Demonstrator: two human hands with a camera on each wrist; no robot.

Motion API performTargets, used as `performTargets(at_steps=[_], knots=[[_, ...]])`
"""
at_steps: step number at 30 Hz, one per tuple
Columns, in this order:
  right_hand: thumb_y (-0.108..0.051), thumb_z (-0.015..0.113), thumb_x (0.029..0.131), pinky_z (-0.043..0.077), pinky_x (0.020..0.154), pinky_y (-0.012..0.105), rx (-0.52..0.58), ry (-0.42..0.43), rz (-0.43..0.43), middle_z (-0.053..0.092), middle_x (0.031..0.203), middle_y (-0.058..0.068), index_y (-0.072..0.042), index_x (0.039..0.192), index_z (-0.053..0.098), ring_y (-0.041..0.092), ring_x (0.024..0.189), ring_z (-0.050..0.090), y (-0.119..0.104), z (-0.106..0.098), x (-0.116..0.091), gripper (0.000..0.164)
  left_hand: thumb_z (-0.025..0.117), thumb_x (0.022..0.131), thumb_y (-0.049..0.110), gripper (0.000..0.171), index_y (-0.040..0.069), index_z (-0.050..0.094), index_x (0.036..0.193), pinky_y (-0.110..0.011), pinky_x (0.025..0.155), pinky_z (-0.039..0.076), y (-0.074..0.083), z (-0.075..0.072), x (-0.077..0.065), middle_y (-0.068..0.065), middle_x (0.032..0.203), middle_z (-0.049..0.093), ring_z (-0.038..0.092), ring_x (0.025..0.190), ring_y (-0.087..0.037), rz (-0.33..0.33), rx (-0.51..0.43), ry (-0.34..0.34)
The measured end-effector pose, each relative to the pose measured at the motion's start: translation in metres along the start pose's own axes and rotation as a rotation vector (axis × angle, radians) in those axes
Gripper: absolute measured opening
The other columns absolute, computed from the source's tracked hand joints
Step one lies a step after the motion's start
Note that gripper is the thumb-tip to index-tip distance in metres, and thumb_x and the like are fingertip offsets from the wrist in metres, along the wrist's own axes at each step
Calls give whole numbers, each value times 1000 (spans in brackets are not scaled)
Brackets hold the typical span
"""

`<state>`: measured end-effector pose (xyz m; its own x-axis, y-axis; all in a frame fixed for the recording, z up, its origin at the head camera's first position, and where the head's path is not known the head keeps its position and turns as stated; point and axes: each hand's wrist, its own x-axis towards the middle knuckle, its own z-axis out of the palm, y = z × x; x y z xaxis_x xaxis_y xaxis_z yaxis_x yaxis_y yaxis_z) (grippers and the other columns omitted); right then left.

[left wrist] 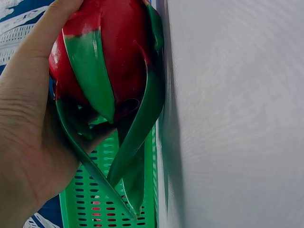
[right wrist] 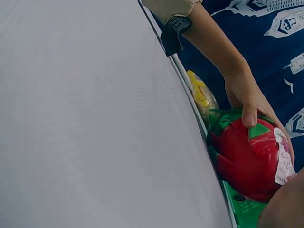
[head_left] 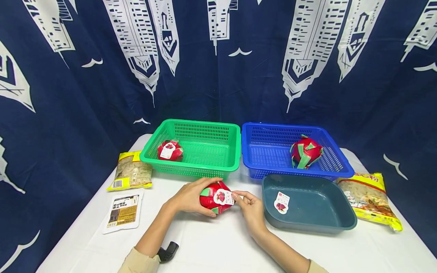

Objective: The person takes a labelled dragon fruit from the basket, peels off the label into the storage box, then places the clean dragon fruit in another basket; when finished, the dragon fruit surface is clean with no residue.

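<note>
A red dragon fruit with green leaf tips (head_left: 207, 201) sits on the white table between the two hands. My left hand (head_left: 191, 197) grips it from the left, fingers over the top and thumb low on the near side. On its right face is a white label with a fruit picture (head_left: 223, 197). My right hand (head_left: 252, 212) pinches the right end of this label between thumb and fingertips. In the left wrist view, long green leaves (left wrist: 137, 123) trail from the fruit beside the palm. The right wrist view shows the label (right wrist: 284, 159) lying along the fruit's side.
Behind stand a green basket (head_left: 194, 167) and a blue basket (head_left: 286, 171), each holding one dragon fruit. A dark teal basin (head_left: 307, 225) at right has a similar label (head_left: 281, 203) inside. Yellow bags (head_left: 133, 170) (head_left: 372, 195) flank them; a flat packet (head_left: 123, 212) lies left.
</note>
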<state>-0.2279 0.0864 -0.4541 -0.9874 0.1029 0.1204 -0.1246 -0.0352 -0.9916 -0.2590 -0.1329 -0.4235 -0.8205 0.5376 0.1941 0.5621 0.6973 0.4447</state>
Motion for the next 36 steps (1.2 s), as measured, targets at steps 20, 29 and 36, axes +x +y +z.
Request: performTargets(at_steps=[20,29,36], knots=[[2,62,85,23,37,28,-115,-129,-334,32,51,-4,6,89,65,4,45,26,-85,-62,-18,7,77,54,64,92,51,31,133,-35,78,47,3,1,2,19,121,46,48,106,-5,4,-38,-40],[-16,61,90,39,52,23,-647,-352,-197,34,56,-8,2,96,66,5,58,39,-111,-176,32,20,77,55,63,92,50,31,134,-35,80,46,4,1,1,17,122,46,47,107,-6,-10,-55,-47],[-21,64,87,35,50,22,-935,-530,-199,42,55,-8,-8,86,68,3,53,33,-83,-200,60,13,77,55,63,92,52,30,134,-37,81,45,4,0,1,17,121,46,46,107,-5,-15,-57,-30]])
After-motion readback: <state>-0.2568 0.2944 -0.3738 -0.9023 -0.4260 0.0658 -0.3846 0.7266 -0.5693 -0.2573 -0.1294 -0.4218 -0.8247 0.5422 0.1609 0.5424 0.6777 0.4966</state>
